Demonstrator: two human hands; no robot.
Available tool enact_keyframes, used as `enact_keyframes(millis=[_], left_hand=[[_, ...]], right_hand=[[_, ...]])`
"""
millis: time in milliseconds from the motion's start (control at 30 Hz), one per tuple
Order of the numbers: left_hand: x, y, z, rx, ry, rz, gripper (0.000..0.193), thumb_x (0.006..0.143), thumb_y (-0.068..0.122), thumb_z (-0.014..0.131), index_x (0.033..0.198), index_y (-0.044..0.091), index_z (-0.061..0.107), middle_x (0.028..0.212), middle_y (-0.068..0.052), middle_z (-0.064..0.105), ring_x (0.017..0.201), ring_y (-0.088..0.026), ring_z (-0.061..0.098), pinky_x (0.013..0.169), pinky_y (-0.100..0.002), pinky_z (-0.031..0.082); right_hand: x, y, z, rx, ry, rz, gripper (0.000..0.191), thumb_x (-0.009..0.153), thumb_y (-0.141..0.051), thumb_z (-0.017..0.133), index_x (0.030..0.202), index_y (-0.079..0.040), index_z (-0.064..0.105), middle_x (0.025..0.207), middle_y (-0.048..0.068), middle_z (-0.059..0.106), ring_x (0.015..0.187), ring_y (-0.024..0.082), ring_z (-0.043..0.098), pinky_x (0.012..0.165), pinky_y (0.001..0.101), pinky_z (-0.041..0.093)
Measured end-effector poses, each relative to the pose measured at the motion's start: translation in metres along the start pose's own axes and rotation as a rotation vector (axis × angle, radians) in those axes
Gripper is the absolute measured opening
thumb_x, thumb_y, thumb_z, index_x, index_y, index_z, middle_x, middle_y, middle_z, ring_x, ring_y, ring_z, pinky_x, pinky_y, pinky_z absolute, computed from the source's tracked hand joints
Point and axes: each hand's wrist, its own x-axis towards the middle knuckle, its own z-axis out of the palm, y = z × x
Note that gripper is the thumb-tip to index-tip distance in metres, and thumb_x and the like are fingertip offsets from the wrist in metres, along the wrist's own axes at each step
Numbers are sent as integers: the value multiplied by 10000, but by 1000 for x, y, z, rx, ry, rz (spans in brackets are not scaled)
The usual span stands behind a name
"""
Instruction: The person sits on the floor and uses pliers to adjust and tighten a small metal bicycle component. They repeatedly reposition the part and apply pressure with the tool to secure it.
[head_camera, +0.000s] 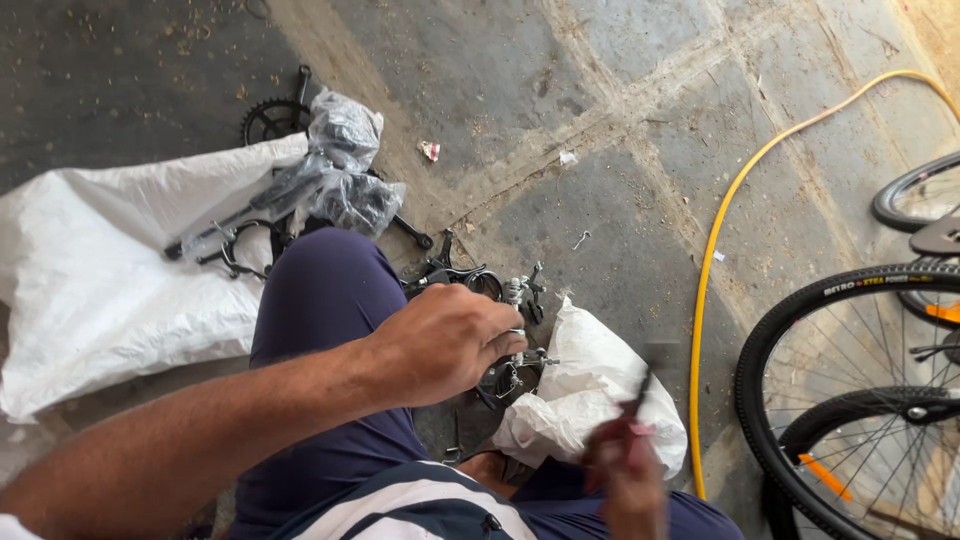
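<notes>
Your left hand (445, 340) is closed over a metal brake caliper (515, 365) just above the floor, beside your knee. It is stiff, probably weighty, with springy arms and sharp edges; hold its body. Your right hand (628, 470), blurred, pinches a thin dark tool (641, 390). The white bag (590, 385) nearby hides its contents.

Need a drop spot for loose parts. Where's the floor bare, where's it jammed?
Bare: the paved floor between the yellow hose and the wrapped parts, bar a few scraps. Crowded: around the left hand, brake parts and white bag; right hand is blurred. Bicycle wheels block the right edge.
</notes>
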Motion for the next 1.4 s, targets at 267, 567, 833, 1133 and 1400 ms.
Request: enact_keyframes(millis=[267,567,833,1133,1400], left_hand=[[-2,6,7,-106,21,39,214,938,229,709,1001,27,744,779,-124,753,636,-242,734,614,-380,580],[-9,4,-2,-179,-19,-71,239,913,198,724,1058,10,754,857,-124,798,671,-191,779,602,-304,613],[-10,-11,3,-389,-139,-294,206,922,179,692,1042,50,798,774,-37,800,629,-102,727,528,-257,585],[-8,-45,-4,-867,-258,-597,317,973,231,668,1110,-38,762,602,11,580,443,-43,450,387,-218,347],[-3,-55,4,-992,-349,-663,313,956,255,679,1096,-13,758,668,-10,645,441,-45,474,364,-205,364]], right_hand=[[-3,-53,39,269,297,-179,438,992,-123,636,1404,-76,493,968,95,591,763,170,575,668,329,521],[10,-48,33,909,573,-131,383,947,-88,578,1326,-124,530,926,58,595,755,138,577,649,301,504],[-12,-27,34,129,111,-179,412,891,-104,673,1244,-37,470,974,71,682,829,147,661,702,293,566],[-12,-45,0,-253,-171,-412,375,907,-184,663,1248,-28,660,1402,235,595,1240,373,595,988,470,476],[3,-64,6,-341,-286,-456,434,891,-255,704,1275,-58,660,1398,204,555,1246,380,602,992,460,489]])
